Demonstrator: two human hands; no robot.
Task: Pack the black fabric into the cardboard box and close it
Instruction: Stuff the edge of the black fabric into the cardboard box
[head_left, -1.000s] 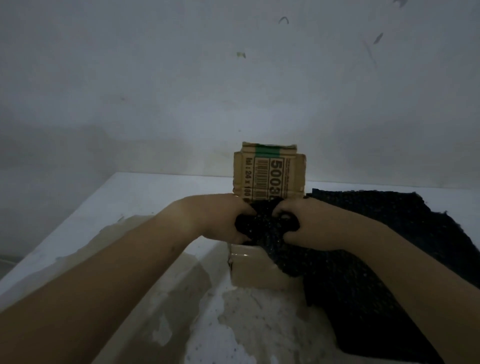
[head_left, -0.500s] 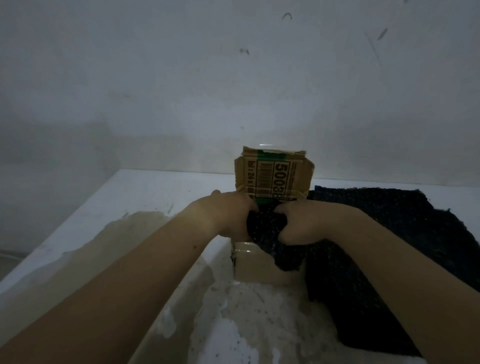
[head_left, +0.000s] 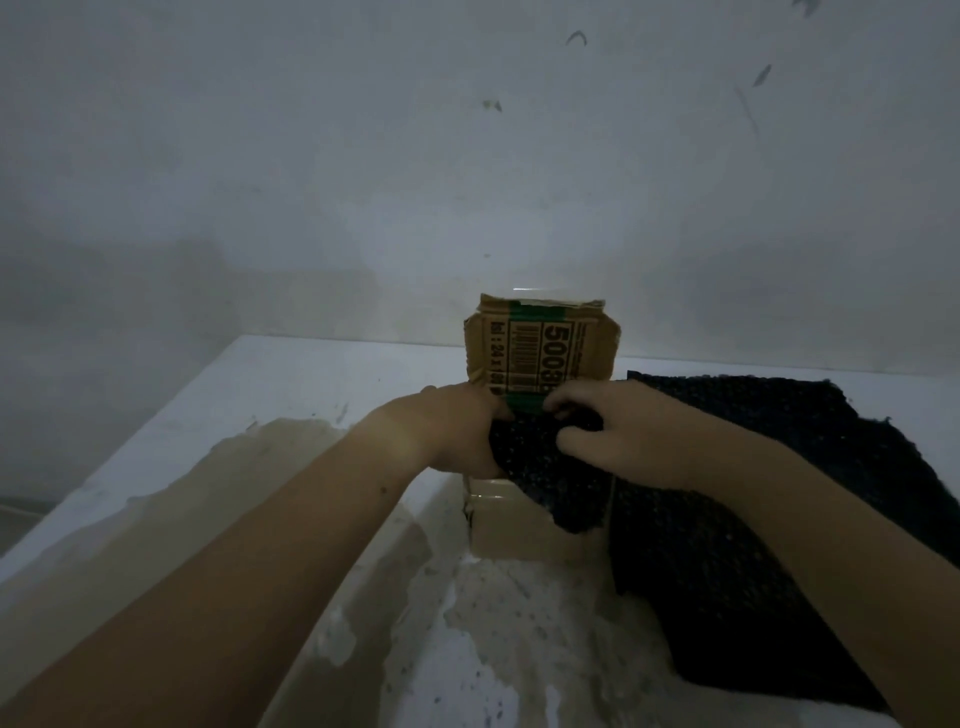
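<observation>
**While the black fabric (head_left: 675, 613) hangs half out of the cardboard box (head_left: 540, 353)**

While your left hand (head_left: 457, 436) clutches the bunched end at the box mouth, your right hand (head_left: 634, 441) curls its fingers into the same bunch. Most of the cloth lies outside, spread rightward, nearer your right hand.

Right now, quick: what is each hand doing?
Left hand: closed, gripping the black fabric at the cardboard box opening.
Right hand: closed, fingers curled into the same black fabric.
</observation>
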